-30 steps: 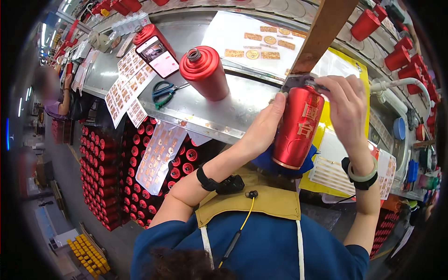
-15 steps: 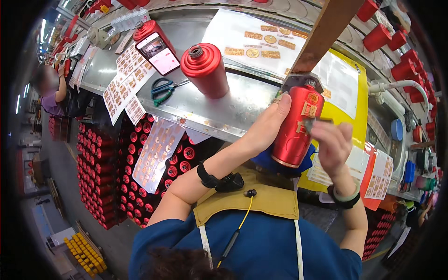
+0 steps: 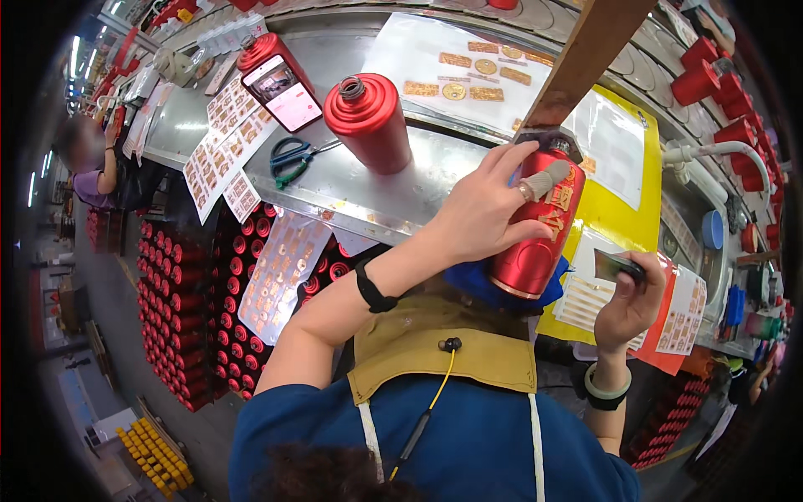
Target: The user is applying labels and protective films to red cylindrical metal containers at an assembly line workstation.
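A glossy red bottle with raised gold characters lies tilted in front of me, its neck by a dark holder and its base on a blue cloth. My left hand rests over it with the fingers spread. One finger wears a beige ribbed finger cot and presses on the gold lettering. To the right of the bottle, my right hand is closed on a small dark flat scraper, held away from the bottle above printed sheets.
A wooden post slants above the bottle. Left stand a red bottle, a phone and scissors. Sticker sheets lie behind, beside a yellow board. Several red bottles are stacked lower left.
My left hand has shifted from the bottle's side onto its lettered face. My right hand has drawn back from the bottle, down and to the right, with the scraper.
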The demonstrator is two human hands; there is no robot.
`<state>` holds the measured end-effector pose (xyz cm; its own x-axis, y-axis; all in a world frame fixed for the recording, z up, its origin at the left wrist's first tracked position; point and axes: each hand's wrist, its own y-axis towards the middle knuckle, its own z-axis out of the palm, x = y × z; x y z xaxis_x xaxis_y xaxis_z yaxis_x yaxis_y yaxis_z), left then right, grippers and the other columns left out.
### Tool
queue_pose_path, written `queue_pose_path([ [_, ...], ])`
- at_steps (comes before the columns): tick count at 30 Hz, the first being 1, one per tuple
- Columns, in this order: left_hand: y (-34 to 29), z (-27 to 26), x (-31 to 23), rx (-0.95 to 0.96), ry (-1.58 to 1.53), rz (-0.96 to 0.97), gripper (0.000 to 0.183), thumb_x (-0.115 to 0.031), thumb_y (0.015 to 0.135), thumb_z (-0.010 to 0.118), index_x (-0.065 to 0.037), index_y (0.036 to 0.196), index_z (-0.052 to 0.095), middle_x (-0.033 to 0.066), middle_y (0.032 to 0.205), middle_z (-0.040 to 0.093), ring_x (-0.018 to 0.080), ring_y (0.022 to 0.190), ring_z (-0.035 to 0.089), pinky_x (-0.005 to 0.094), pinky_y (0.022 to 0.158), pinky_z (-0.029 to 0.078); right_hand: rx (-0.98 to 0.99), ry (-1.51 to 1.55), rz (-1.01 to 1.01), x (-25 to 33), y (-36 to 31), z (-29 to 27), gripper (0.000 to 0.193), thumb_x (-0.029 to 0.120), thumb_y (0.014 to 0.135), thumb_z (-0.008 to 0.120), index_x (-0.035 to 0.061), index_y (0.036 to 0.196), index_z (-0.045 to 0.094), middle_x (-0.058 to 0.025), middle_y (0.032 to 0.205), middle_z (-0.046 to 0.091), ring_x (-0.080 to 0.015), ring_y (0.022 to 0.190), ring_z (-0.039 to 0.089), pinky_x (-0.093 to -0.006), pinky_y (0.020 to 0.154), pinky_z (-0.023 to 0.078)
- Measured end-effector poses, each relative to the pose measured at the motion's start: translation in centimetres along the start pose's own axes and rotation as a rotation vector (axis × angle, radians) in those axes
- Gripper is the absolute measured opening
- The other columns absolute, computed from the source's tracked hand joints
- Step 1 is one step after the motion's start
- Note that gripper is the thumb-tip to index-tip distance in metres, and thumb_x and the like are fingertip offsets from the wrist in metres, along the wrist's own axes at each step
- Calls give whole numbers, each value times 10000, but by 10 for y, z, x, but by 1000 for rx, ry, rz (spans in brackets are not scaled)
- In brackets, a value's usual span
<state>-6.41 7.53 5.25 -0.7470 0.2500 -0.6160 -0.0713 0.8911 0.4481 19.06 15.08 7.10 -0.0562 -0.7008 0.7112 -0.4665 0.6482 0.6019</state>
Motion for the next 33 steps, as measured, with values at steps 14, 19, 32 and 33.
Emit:
queue_pose_path([
  [14,20,8,15,170,-132,-44,578,-360,804,803,-298,1363,671,249,1552,376,450,1375,463,482,1103,460,-218,-42,316,1,2,6,258,124,1082,554,-40,1279,579,-95,1149,619,-144,1045,581,-272,948,462],
  [19,2,7,5,132,-115,100,533,-352,797,819,-291,1315,707,316,1662,135,531,1481,283,516,1207,335,-219,-100,383,9,9,1,237,75,1065,576,-22,1280,599,-56,1112,617,-115,1017,572,-252,911,462],
  [32,-28,15,-12,-42,-89,14,552,-517,1005,555,-189,1441,640,279,1640,320,471,1447,418,488,1151,397,23,-141,75,-4,34,13,270,-120,837,664,41,1043,730,-100,996,739,-238,922,672,-343,845,545],
  [33,-29,14,-11,-55,-87,3,518,-476,1020,546,-190,1442,639,266,1622,371,448,1425,465,473,1130,428,88,-232,-56,-5,33,14,293,-133,793,666,52,1006,744,-97,980,744,-277,899,668,-366,826,546],
])
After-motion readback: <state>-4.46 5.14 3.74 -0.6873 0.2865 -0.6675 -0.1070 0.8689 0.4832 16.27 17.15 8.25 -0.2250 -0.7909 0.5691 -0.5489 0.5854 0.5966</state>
